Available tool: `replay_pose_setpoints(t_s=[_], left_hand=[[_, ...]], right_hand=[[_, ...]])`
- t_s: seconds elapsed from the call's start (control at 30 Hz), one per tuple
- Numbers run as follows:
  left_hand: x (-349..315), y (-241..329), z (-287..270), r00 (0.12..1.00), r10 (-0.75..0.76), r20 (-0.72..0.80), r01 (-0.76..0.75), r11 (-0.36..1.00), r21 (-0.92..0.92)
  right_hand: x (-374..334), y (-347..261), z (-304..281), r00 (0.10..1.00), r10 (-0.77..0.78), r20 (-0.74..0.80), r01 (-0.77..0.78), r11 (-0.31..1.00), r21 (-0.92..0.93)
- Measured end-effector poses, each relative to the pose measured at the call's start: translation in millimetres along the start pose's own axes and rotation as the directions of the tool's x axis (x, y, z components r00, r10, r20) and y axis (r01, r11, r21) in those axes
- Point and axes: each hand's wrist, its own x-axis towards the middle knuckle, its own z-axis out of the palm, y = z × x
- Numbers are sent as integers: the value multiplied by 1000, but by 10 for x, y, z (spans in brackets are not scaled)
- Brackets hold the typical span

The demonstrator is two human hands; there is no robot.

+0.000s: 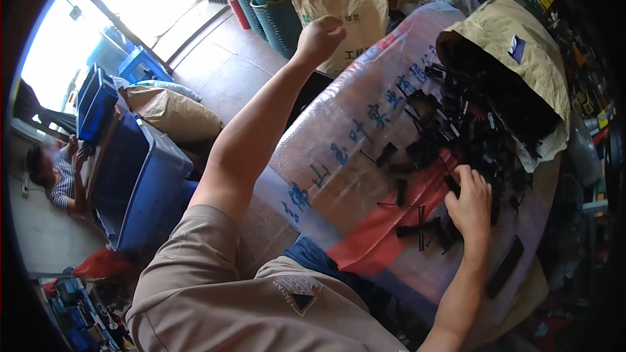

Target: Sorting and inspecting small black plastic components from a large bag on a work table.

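My left hand (323, 40) is stretched far out at the upper middle, above the front of a tan printed sack (368, 19). Its fingers are curled closed; whatever they hold, if anything, is hidden. Lower right, my right hand (472, 202) bends its thumb and fingers around a small black part (451, 184) at the near edge of a loose heap of black parts (450, 120). The heap spills from the dark mouth of a brown paper sack (541, 45) lying on its side. Beneath lies a translucent woven plastic sheet (313, 146) with a red stripe and blue writing.
Dark green baskets (277, 23) stand beyond my left hand, near a red cylinder (238, 12). On the left are a large blue bin (153, 176), a full brown sack (173, 114) and a blue stool (142, 64). Another person (62, 176) is behind the bin.
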Motion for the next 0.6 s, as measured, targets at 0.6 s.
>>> replay_pose_setpoints(t_s=[0.6], left_hand=[[-1401,2475,854,645,293,706,390,668,-634]], right_hand=[[-349,340,-62,844,408,-347,299,178,937]])
